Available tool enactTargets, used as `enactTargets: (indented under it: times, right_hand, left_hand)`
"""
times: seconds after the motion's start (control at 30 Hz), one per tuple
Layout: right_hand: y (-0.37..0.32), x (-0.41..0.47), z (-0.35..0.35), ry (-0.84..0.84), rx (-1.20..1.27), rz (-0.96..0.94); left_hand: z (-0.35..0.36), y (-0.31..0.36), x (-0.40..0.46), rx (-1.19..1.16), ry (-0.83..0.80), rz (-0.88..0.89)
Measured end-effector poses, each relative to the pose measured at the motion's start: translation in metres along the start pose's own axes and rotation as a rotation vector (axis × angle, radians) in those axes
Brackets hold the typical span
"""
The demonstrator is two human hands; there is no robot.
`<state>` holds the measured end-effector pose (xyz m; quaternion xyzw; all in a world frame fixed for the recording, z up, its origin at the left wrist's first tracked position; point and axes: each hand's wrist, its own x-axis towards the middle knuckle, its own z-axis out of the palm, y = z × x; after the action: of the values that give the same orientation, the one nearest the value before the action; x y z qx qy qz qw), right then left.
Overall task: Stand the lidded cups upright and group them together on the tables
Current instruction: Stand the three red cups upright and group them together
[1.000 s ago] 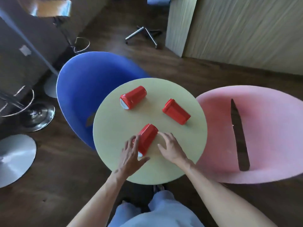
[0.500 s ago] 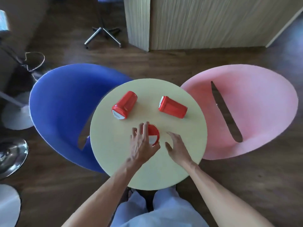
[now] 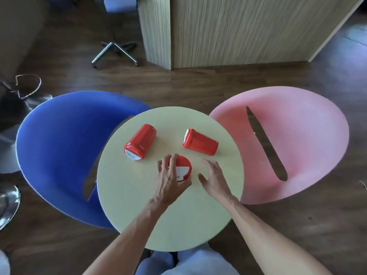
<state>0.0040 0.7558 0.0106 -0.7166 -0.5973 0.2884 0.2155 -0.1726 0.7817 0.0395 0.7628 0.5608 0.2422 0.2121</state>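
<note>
My left hand (image 3: 170, 180) is wrapped around the nearest red cup (image 3: 182, 170), fingers curled over its far side and thumb on the near side, so I have it grasped. That cup stands upright on the round pale-yellow tabletop (image 3: 139, 195), its red lid with a white patch facing up at me, just short of the tabletop's centre toward 6 o'clock. My right hand (image 3: 215, 178) is released, fingers spread and loose, resting just beside the cup at its 3 o'clock side without touching it.

Two more red cups lie on their sides farther out. One cup on its side (image 3: 140, 141) is at about 10 o'clock from the upright cup, its lid end pointing back toward me and to the left, white patch showing. The other fallen cup (image 3: 200, 142) is at about 1 o'clock, lying crosswise with its lid end pointing left. The two are well apart from each other and neither touches the upright one.

A blue chair (image 3: 59, 151) sits at the tabletop's 9 o'clock side and a pink chair (image 3: 297, 139) at its 3 o'clock side, both tucked partly beneath the edge.
</note>
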Motion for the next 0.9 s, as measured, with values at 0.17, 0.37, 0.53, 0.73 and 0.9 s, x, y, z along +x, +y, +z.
enactTargets:
  times: [0.17,0.37,0.53,0.73,0.9]
  right_hand:
    - [-0.012,0.053,-0.011,0.044,-0.283,-0.13]
    - [-0.032,0.116,-0.015,-0.078,-0.511,-0.214]
    - [-0.04,0.152,-0.005,-0.232,-0.602,-0.175]
    - [-0.037,0.157,-0.009,-0.091,-0.419,-0.256]
    - [-0.034,0.144,-0.022,0.131,-0.117,-0.306]
  left_hand:
    - [0.008,0.0,-0.003,0.028,-0.019,-0.089]
    - [0.005,0.005,-0.006,0.085,0.055,-0.11]
    - [-0.003,0.006,-0.008,0.076,0.115,-0.168]
    - [-0.017,-0.009,-0.008,0.028,0.242,-0.298]
    - [-0.026,-0.032,0.008,0.04,0.248,-0.329]
